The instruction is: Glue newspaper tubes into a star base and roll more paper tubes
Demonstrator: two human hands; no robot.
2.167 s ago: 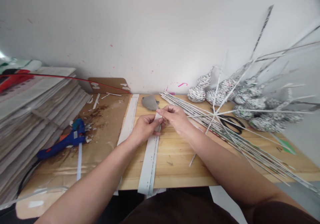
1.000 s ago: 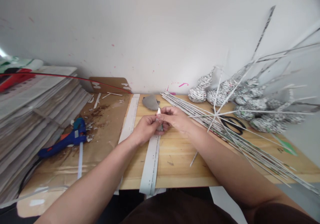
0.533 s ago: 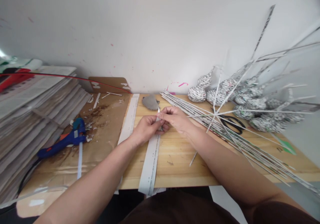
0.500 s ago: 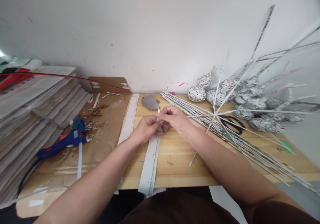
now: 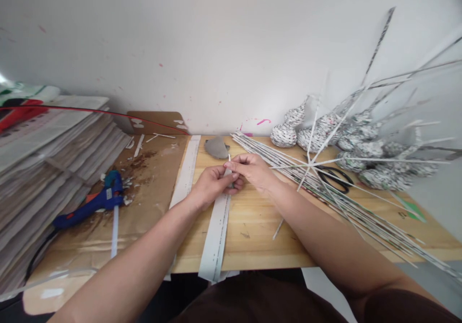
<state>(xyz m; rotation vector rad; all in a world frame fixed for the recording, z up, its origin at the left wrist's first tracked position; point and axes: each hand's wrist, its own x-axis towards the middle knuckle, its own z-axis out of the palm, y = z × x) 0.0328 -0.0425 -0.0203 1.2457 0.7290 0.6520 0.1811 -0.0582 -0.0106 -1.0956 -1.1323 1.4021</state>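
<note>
Both hands meet over the middle of the wooden table. My left hand (image 5: 212, 183) is closed on a long printed paper strip (image 5: 214, 239) near its far end. The thumb and fingers of my right hand (image 5: 247, 169) pinch the tip of the same strip, where a thin white point sticks up between the fingers. From there the strip runs toward me and hangs over the table's front edge. A grey rounded piece (image 5: 216, 147) lies just beyond the hands. Left of my hands, another flat paper strip (image 5: 186, 178) rests on the table.
At right lie a bundle of rolled paper sticks (image 5: 288, 169), a star of crossed sticks (image 5: 310, 164) and black-handled scissors (image 5: 335, 179). Woven paper gourds (image 5: 284, 135) stand by the wall. A blue glue gun (image 5: 104, 200) and a paper stack (image 5: 54, 169) are at left.
The fingers have shifted slightly at the strip's tip, with the thin white point still between them. Both hands stay in nearly the same place.
</note>
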